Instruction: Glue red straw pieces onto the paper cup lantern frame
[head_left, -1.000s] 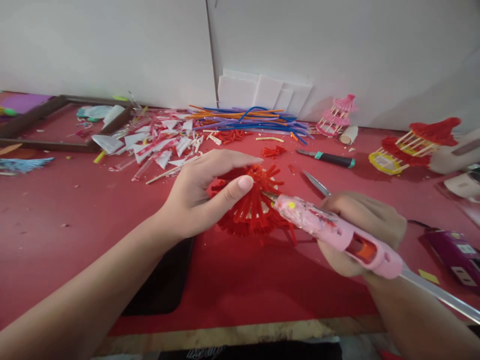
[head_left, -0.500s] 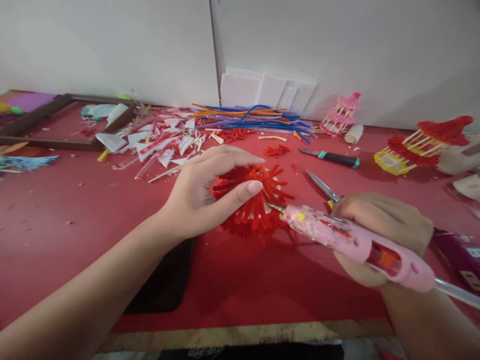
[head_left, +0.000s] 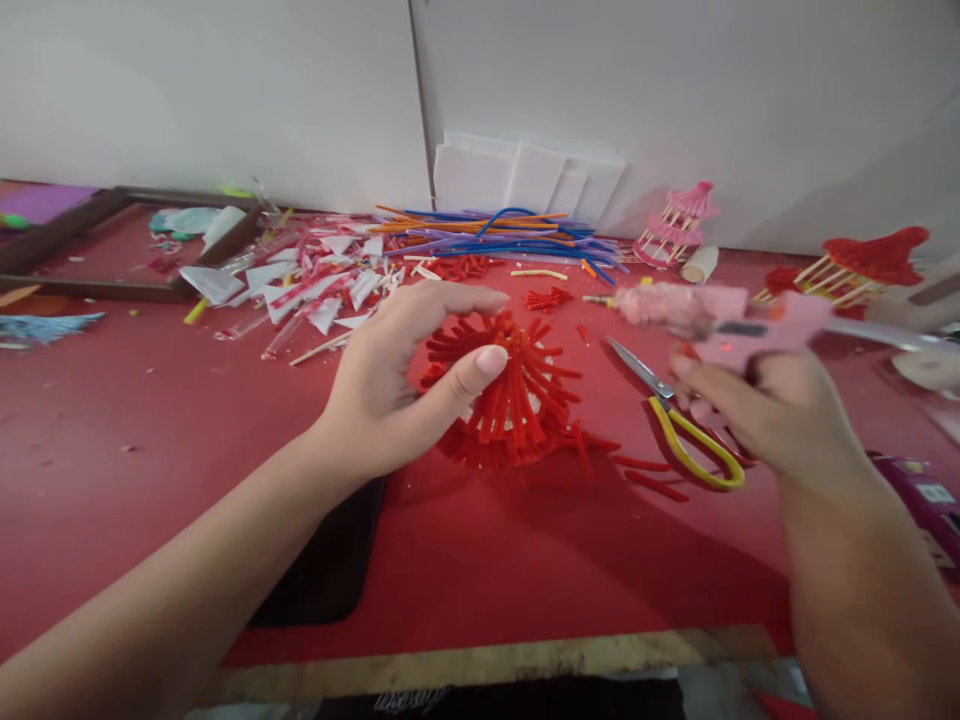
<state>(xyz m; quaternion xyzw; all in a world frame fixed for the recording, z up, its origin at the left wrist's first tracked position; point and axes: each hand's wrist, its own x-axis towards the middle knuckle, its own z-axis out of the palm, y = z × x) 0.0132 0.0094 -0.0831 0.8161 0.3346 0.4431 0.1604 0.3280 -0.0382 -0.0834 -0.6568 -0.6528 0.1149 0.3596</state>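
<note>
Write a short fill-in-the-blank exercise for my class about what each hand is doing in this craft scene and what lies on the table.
1. The left hand holds a ____ cluster of straw pieces.
2. The right hand holds a pink ____.
3. The scissors on the table have ____ handles.

Missing words: red; glue gun; yellow

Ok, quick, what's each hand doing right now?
Left hand: closed around the red straw ornament, holding it on the table.
Right hand: closed on the pink glue gun, lifted off to the right; blurred.
</note>
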